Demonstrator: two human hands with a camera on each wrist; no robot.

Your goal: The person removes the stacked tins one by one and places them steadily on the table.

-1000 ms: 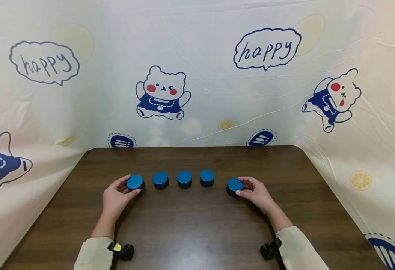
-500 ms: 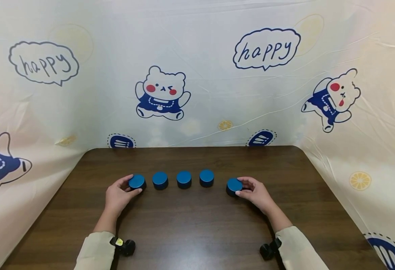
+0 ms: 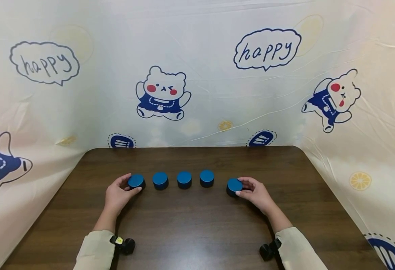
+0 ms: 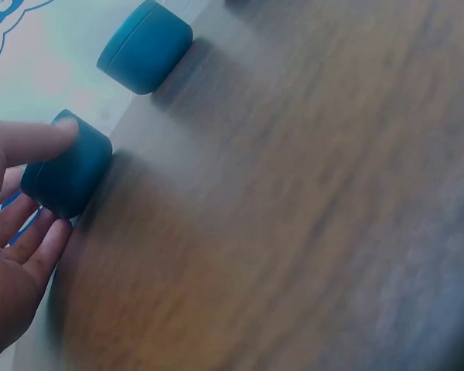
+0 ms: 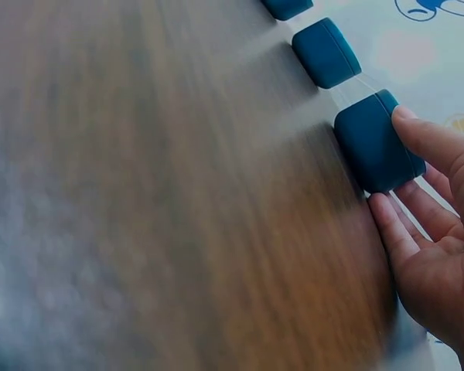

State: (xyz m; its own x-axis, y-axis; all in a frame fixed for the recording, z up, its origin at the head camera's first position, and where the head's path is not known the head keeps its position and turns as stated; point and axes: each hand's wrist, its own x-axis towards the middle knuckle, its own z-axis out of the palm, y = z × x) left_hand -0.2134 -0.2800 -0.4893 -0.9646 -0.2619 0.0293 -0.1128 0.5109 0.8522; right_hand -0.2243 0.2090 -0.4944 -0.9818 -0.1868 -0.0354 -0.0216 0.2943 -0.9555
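Several round blue discs, like short cylinders or jar lids, stand in a row across the brown table. My left hand (image 3: 117, 195) holds the leftmost blue disc (image 3: 136, 181) between thumb and fingers. In the left wrist view the thumb lies over the top edge of that blue disc (image 4: 71, 174), the other fingers behind and below. At the other end my right hand (image 3: 256, 194) grips the rightmost blue disc (image 3: 234, 186) the same way. The right wrist view has the thumb against the side of this blue disc (image 5: 375, 143), fingers curled beneath.
Between the hands stand the second disc (image 3: 160, 180), the middle disc (image 3: 184, 180) and the fourth disc (image 3: 206, 178), spaced apart. The brown table (image 3: 190, 225) ends at a printed cloth backdrop (image 3: 204, 75). Small black wrist cameras hang at both sleeves.
My left hand has slid slightly right with its disc, then shifted back a touch to the left. The right hand and the middle discs show almost no movement.
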